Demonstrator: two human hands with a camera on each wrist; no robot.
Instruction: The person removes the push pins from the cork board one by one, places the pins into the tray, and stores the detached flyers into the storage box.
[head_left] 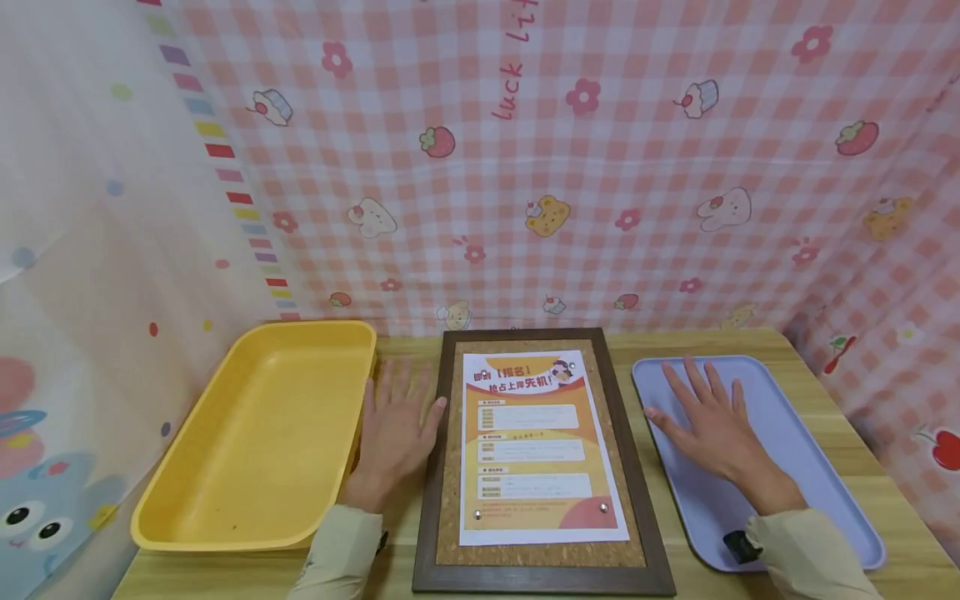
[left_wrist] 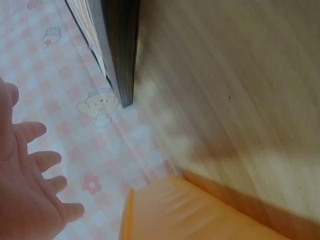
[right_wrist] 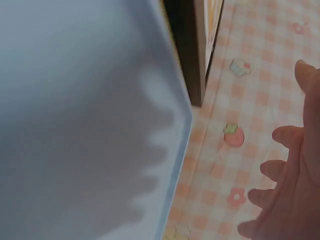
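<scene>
In the head view a framed cork board (head_left: 447, 533) lies on the table, with a printed orange and white poster (head_left: 531, 467) fixed to it by silver pushpins (head_left: 603, 507) near its corners. My left hand (head_left: 399, 433) hovers palm down with fingers spread, between a yellow tray (head_left: 262, 433) and the board's left edge. Over a pale purple tray (head_left: 806, 467) on the right, my right hand (head_left: 712, 425) is held with fingers spread. Both wrist views show the hands raised, holding nothing; the right hand's shadow falls on the purple tray.
The wooden table (head_left: 847, 425) meets a pink checked cloth (head_left: 480, 183) hanging behind it. White patterned cloth (head_left: 90, 208) hangs at the left. A dark wrist strap (head_left: 741, 547) shows at the right cuff.
</scene>
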